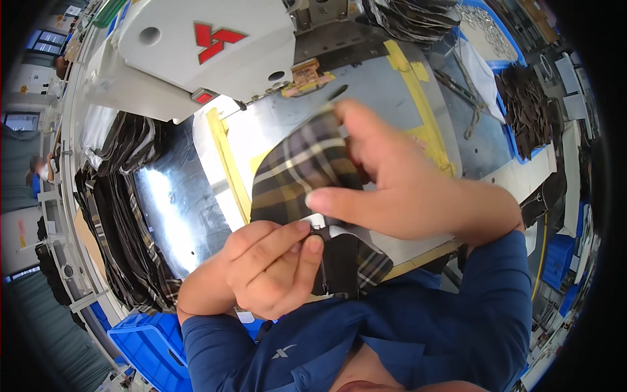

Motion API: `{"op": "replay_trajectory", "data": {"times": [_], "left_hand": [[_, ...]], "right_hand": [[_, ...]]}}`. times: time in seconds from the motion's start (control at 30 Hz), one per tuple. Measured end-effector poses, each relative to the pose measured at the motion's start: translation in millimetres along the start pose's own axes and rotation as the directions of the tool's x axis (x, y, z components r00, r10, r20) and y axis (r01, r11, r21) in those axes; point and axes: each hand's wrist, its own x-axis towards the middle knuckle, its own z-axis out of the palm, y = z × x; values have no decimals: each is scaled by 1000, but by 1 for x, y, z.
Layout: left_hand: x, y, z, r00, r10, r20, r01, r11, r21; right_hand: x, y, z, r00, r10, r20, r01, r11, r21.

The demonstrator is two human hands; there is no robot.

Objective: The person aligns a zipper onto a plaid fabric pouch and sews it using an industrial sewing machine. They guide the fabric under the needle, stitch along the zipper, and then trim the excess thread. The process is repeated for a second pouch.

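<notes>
A plaid fabric piece [287, 176] in olive, black and cream lies over the work plate [228, 157] below a white sewing machine [176, 59]. My left hand [274, 268] is closed, fingertips pinching a dark zipper [326, 268] near a white strip at the lower part of the piece. My right hand [398, 183] holds the upper part of the plaid fabric, thumb on top, other fingers at its far edge. The fabric's underside is hidden.
Folded fabric stacks [114, 235] lie at the left. A blue tray of dark pieces [522, 111] and a pair of scissors [457, 91] are at the right. A blue bin [144, 353] is at lower left. Other people [42, 170] appear at the far left.
</notes>
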Motion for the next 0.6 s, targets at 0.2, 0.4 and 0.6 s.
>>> {"op": "replay_trajectory", "data": {"times": [0.2,0.4,0.6], "left_hand": [[0,-1,-13,996,-84,-10,83,996,-42],[2,1,-17,998,-65,-14,63,991,-120],[8,2,-19,999,-20,-26,14,983,-184]], "right_hand": [[-13,-21,-14,980,-124,157,153,970,-191],[-15,-9,-12,847,-473,244,512,602,-612],[-13,-5,1,586,-769,256,590,188,-785]]}}
